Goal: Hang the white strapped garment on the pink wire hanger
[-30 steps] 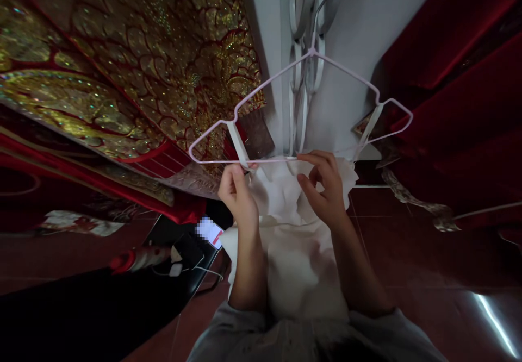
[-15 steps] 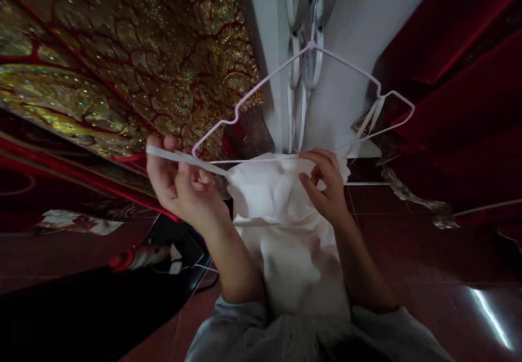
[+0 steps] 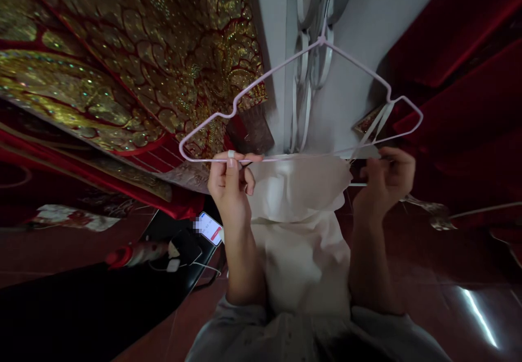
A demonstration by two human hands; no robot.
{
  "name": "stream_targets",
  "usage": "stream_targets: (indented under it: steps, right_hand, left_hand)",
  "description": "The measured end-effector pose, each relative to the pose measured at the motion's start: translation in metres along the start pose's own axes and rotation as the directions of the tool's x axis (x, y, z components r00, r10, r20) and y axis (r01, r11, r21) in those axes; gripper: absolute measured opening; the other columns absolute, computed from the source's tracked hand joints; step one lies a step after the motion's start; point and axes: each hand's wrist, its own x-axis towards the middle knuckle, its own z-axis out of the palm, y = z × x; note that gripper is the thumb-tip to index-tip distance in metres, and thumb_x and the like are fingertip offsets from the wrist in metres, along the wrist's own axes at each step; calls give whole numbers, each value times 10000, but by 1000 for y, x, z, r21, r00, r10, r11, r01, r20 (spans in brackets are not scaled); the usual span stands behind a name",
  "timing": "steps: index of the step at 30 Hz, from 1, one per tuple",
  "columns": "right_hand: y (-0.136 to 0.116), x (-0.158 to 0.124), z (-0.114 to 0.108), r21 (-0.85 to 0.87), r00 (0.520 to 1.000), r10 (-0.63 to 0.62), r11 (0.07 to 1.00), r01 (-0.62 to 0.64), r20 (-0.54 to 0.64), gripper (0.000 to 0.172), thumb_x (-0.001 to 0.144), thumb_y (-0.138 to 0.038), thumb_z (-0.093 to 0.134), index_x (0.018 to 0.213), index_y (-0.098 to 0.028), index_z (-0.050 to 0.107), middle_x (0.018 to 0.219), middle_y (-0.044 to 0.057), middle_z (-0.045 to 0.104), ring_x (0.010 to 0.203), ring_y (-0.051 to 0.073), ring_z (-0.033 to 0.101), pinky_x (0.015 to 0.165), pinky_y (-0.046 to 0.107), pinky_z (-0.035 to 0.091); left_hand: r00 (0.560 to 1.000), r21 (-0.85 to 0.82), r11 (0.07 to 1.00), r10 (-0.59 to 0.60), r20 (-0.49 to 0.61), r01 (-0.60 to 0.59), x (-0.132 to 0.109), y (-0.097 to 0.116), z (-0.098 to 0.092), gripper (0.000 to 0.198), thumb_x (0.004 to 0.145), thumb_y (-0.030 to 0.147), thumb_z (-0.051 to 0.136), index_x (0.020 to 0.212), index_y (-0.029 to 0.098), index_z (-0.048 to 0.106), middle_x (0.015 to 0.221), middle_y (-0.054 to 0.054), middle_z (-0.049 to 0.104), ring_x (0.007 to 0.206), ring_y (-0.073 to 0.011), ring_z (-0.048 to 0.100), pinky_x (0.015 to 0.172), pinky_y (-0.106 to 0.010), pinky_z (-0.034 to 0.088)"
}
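A pale pink wire hanger [image 3: 261, 82] hangs from a metal hook in front of a white pillar. Below its bottom bar hangs a white garment [image 3: 299, 231] with thin white straps. The right strap [image 3: 373, 125] is looped over the hanger's right shoulder. My left hand [image 3: 230, 185] is closed, pinching the left strap against the bottom bar near its left end. My right hand [image 3: 383, 180] is closed at the right end of the bar, fingers curled round the strap or wire there.
A red and gold embroidered garment [image 3: 122, 63] hangs at the left, dark red velvet cloth [image 3: 465, 79] at the right. On the red tiled floor at lower left lie a phone [image 3: 209, 227], a charger with cable [image 3: 173, 264] and a red-tipped tool [image 3: 134, 253].
My left hand, which had pulled the left strap out to the left, has come back to the hanger's bottom bar. My right hand moved from the middle of the bar to its right end.
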Motion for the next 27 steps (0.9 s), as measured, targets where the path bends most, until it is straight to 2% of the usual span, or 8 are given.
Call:
stream_targets:
  steps: [3, 6, 10, 15, 18, 21, 23, 27]
  right_hand:
    - [6, 15, -6, 33, 991, 93, 995, -90, -97, 362, 881, -530, 847, 1068, -249, 716, 993, 8, 699, 619, 90, 488, 548, 254, 409]
    - [-1, 20, 0, 45, 986, 153, 987, -156, 62, 381, 866, -575, 867, 884, -219, 731, 813, -8, 695, 595, 85, 499, 557, 243, 422]
    - [-13, 15, 5, 88, 968, 200, 973, -215, 150, 435, 824, -586, 914, 770, -208, 705, 648, -51, 581, 567, 70, 456, 565, 223, 409]
    - [-34, 11, -1, 118, 959, 161, 974, -192, 232, 338, 872, -517, 894, 806, -217, 753, 719, -16, 680, 573, 84, 504, 550, 240, 429]
    - [-36, 30, -5, 135, 967, 44, 988, -80, 249, 225, 932, -480, 825, 1052, -290, 826, 854, 6, 743, 571, 97, 510, 511, 260, 415]
    - [-14, 66, -11, 90, 990, -123, 989, 116, 75, 479, 940, -433, 748, 1413, -356, 761, 1257, 81, 787, 646, 122, 543, 496, 292, 414]
    - [10, 88, -18, 102, 977, -186, 975, 197, -109, 582, 905, -396, 690, 1482, -335, 725, 1426, 95, 751, 636, 116, 531, 496, 296, 419]
    - [47, 88, -33, 124, 926, -138, 974, 192, -350, 387, 853, -314, 696, 1209, -292, 848, 1104, 63, 825, 535, 88, 444, 440, 255, 297]
  left_hand:
    - [1000, 7, 1000, 12, -13, -12, 4, -3, -2, 379, 945, 505, 903, 890, 202, 682, 822, -42, 818, 413, -43, 319, 407, -216, 216]
    - [1000, -5, 1000, 9, -24, -9, 5, -6, -1, 402, 927, 516, 919, 883, 206, 667, 801, -31, 802, 421, -42, 302, 414, -220, 200]
    - [1000, -2, 1000, 17, -26, -17, 7, -6, -2, 417, 921, 517, 930, 886, 199, 663, 804, -40, 804, 422, -40, 309, 420, -217, 188]
    - [1000, 18, 1000, 12, -21, -11, 12, -5, -6, 455, 886, 555, 949, 877, 203, 660, 780, -29, 798, 415, -43, 286, 418, -220, 168]
    - [1000, 4, 1000, 9, -4, -9, 13, -4, -9, 443, 893, 537, 950, 890, 198, 665, 792, -45, 801, 418, -42, 288, 420, -222, 158]
    - [1000, 0, 1000, 4, 16, -4, 12, -2, -11, 440, 902, 535, 947, 898, 194, 670, 803, -54, 805, 422, -41, 284, 424, -222, 158]
    - [1000, 5, 1000, -3, 26, 3, 12, 0, -12, 443, 906, 548, 941, 895, 200, 667, 793, -46, 801, 424, -43, 279, 425, -223, 163]
    - [1000, -6, 1000, -7, 18, 7, 11, -2, -13, 432, 914, 537, 935, 898, 204, 660, 789, -46, 800, 424, -43, 274, 427, -219, 171]
